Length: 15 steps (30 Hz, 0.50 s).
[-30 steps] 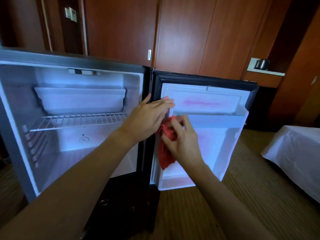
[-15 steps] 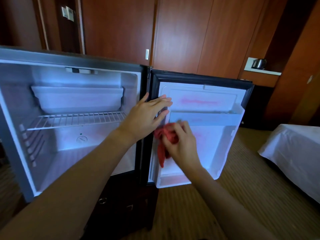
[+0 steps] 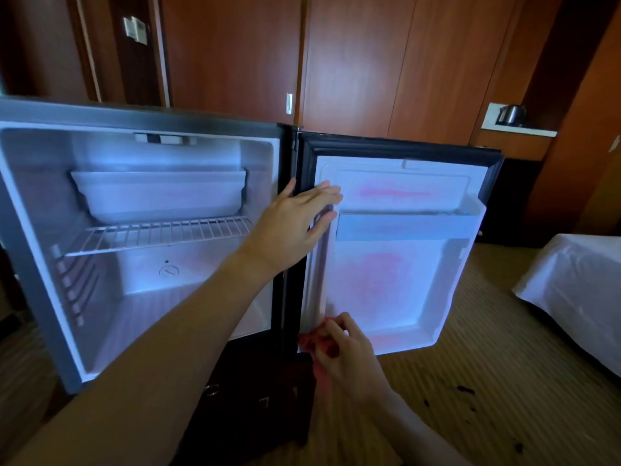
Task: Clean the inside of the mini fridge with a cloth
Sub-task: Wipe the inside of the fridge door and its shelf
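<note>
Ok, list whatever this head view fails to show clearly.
- Red cloth: mostly hidden under the right hand; blurred.
- Door's hinge-side edge: partly covered by the left hand.
- Fridge's left wall: cut off by the frame edge.
- Kettle: too small for detail.

shelf point(image 3: 161, 235) in fridge point(image 3: 141, 112) (under tray point(image 3: 158, 193)) | door point(image 3: 396, 250) right

Right hand point(image 3: 349, 356) with red cloth point(image 3: 311, 343) gone down the hinge side of the door point(image 3: 396, 280), from beside the door shelf point(image 3: 403, 227) to the bottom corner. Cloth now bunched small in the grip, no longer hanging. Left hand's fingertips point(image 3: 331, 193) shifted slightly.
</note>
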{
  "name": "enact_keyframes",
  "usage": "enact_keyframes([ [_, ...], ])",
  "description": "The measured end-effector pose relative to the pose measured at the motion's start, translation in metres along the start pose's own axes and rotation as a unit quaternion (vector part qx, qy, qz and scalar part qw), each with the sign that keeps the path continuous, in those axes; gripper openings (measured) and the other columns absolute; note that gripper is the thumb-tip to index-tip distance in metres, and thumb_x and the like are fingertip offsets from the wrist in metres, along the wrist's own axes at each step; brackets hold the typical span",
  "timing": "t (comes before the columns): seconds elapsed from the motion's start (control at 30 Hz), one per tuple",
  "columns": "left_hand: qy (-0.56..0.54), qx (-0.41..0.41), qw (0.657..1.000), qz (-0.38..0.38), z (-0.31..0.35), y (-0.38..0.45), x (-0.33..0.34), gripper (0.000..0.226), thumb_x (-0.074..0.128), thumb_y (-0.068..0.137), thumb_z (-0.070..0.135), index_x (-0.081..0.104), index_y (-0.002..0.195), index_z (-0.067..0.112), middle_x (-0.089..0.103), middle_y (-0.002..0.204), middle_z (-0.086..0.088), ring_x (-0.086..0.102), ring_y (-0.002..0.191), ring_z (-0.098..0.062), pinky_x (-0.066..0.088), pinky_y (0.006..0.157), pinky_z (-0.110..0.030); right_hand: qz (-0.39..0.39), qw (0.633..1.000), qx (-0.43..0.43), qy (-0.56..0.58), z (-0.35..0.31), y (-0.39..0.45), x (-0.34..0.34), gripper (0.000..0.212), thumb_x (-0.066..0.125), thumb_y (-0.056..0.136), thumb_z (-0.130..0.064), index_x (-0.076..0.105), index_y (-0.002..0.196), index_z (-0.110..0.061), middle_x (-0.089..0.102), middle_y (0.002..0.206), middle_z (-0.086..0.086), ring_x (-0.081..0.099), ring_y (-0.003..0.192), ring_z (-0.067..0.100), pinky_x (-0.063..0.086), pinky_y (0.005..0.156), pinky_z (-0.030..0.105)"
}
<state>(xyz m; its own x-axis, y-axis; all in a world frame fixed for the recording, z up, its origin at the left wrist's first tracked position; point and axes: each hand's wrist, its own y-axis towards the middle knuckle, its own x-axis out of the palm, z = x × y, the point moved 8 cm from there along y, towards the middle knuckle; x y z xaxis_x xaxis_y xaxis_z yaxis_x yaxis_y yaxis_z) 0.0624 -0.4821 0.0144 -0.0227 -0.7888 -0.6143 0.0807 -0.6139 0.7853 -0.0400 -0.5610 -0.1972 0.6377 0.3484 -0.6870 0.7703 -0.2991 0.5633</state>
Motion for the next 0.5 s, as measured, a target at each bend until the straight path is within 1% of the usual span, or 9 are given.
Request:
enact_keyframes([
  [0.07, -0.002, 0.000, 1.000, 0.006, -0.001, 0.000, 0.001, 0.033, 0.048, 0.107, 0.028, 0.058, 0.137, 0.018, 0.055, 0.147, 0.008, 0.036, 0.145, -0.004, 0.008, 0.125, -0.032, 0.078, 0.997, 0.012, 0.016, -0.012, 0.028, -0.032, 0.022, 0.074, 0.086, -0.023, 0.060, 0.103, -0.026, 0.041, 0.103, -0.022, 0.055, 0.086, -0.001, 0.038, 0.074, 0.002],
  [0.13, -0.007, -0.004, 1.000, 0.010, -0.001, 0.000, 0.001, 0.033, 0.048, 0.106, 0.027, 0.058, 0.136, 0.018, 0.055, 0.146, 0.009, 0.036, 0.145, -0.004, 0.008, 0.125, -0.033, 0.154, 0.988, -0.009, 0.022, -0.028, 0.055, -0.062, 0.022, 0.074, 0.085, -0.024, 0.060, 0.102, -0.027, 0.043, 0.103, -0.019, 0.055, 0.084, -0.008, 0.037, 0.073, -0.001],
  [0.17, -0.007, -0.006, 1.000, 0.010, -0.001, 0.000, 0.001, 0.033, 0.048, 0.106, 0.028, 0.058, 0.136, 0.018, 0.055, 0.146, 0.009, 0.036, 0.145, -0.004, 0.008, 0.125, -0.032, 0.179, 0.983, -0.023, 0.020, -0.036, 0.063, -0.073, 0.021, 0.072, 0.085, -0.026, 0.060, 0.102, -0.027, 0.044, 0.103, -0.019, 0.054, 0.086, -0.012, 0.037, 0.074, -0.001],
  [0.2, -0.007, -0.007, 1.000, 0.007, -0.002, 0.000, 0.001, 0.034, 0.047, 0.106, 0.028, 0.058, 0.137, 0.018, 0.054, 0.147, 0.008, 0.035, 0.145, -0.004, 0.007, 0.125, -0.032, 0.184, 0.982, -0.035, 0.018, -0.041, 0.068, -0.077, 0.021, 0.072, 0.085, -0.026, 0.061, 0.103, -0.027, 0.044, 0.104, -0.019, 0.053, 0.088, -0.014, 0.037, 0.074, -0.001],
  [0.27, -0.008, -0.007, 1.000, 0.002, -0.001, 0.000, 0.001, 0.034, 0.047, 0.107, 0.029, 0.058, 0.137, 0.019, 0.054, 0.147, 0.009, 0.034, 0.145, -0.003, 0.008, 0.126, -0.034, 0.158, 0.987, -0.025, 0.028, -0.036, 0.063, -0.069, 0.023, 0.074, 0.085, -0.023, 0.062, 0.105, -0.024, 0.045, 0.106, -0.018, 0.055, 0.091, -0.009, 0.040, 0.076, 0.002],
  [0.33, -0.009, -0.007, 1.000, 0.003, -0.002, 0.000, 0.001, 0.034, 0.047, 0.107, 0.029, 0.058, 0.137, 0.019, 0.053, 0.148, 0.009, 0.034, 0.145, -0.003, 0.009, 0.126, -0.035, 0.106, 0.994, 0.003, 0.034, -0.021, 0.039, -0.043, 0.026, 0.076, 0.085, -0.018, 0.064, 0.107, -0.018, 0.046, 0.107, -0.016, 0.059, 0.093, 0.004, 0.047, 0.078, 0.011],
  [0.37, -0.010, -0.006, 1.000, 0.004, -0.002, 0.000, 0.000, 0.034, 0.047, 0.107, 0.029, 0.058, 0.137, 0.019, 0.053, 0.148, 0.009, 0.034, 0.145, -0.003, 0.009, 0.126, -0.034, 0.071, 0.997, 0.014, 0.041, -0.013, 0.023, -0.026, 0.026, 0.075, 0.085, -0.017, 0.064, 0.108, -0.017, 0.046, 0.108, -0.017, 0.060, 0.094, 0.007, 0.049, 0.079, 0.014],
  [0.43, -0.008, -0.006, 1.000, 0.002, -0.002, -0.001, 0.001, 0.035, 0.046, 0.107, 0.030, 0.057, 0.138, 0.020, 0.052, 0.149, 0.009, 0.034, 0.145, -0.003, 0.007, 0.125, -0.032, 0.019, 0.998, 0.017, 0.058, -0.003, -0.007, 0.003, 0.026, 0.073, 0.088, -0.014, 0.063, 0.112, -0.015, 0.045, 0.107, -0.024, 0.060, 0.095, 0.003, 0.051, 0.077, 0.012],
  [0.5, -0.008, -0.004, 1.000, -0.002, -0.002, 0.000, 0.002, 0.036, 0.046, 0.107, 0.031, 0.056, 0.140, 0.021, 0.051, 0.149, 0.009, 0.033, 0.146, -0.003, 0.006, 0.125, -0.029, -0.001, 0.999, 0.014, 0.044, 0.003, -0.021, 0.014, 0.021, 0.069, 0.092, -0.011, 0.062, 0.111, -0.012, 0.048, 0.106, -0.023, 0.062, 0.088, 0.001, 0.051, 0.071, 0.010],
])
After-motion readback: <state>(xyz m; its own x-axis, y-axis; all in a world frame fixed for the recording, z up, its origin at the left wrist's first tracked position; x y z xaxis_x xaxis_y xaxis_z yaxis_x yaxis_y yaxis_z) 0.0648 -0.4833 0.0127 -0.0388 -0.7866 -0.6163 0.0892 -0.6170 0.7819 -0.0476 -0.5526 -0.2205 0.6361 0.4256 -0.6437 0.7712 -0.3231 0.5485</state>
